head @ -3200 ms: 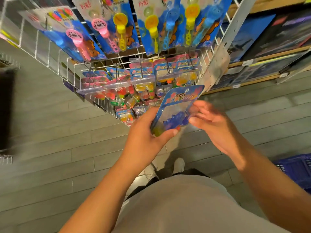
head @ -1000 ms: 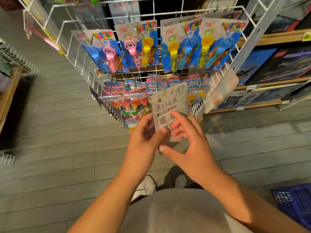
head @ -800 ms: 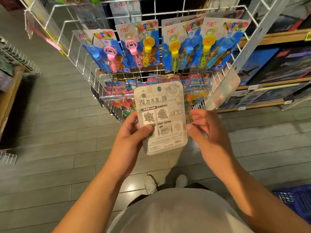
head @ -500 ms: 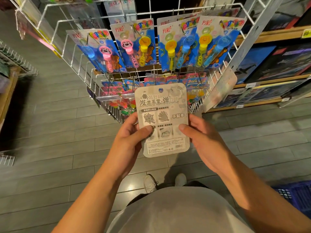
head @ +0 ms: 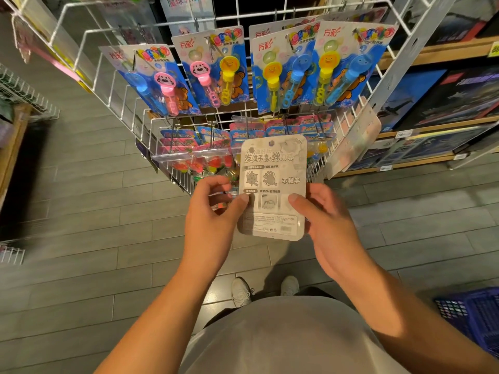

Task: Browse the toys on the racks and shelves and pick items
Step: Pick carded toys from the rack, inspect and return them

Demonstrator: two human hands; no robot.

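One toy card (head: 272,184), two hands (head: 213,217)

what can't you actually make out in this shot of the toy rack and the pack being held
Head view only:
- Toy pack: only its grey printed back shows; the toy is hidden behind the card.
- Small print near its lower edge: too small to read.
- Lower packs on the wire rack: partly hidden by the pack and left hand.
- Blue basket: cut off by the right edge.

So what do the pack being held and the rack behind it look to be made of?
The pack looks like matte printed cardboard: flat grey back, rounded corners, a punched hang hole. The left hand and right hand pinch its edges. The rack looks like white-coated metal wire, thin glossy rods in a grid.
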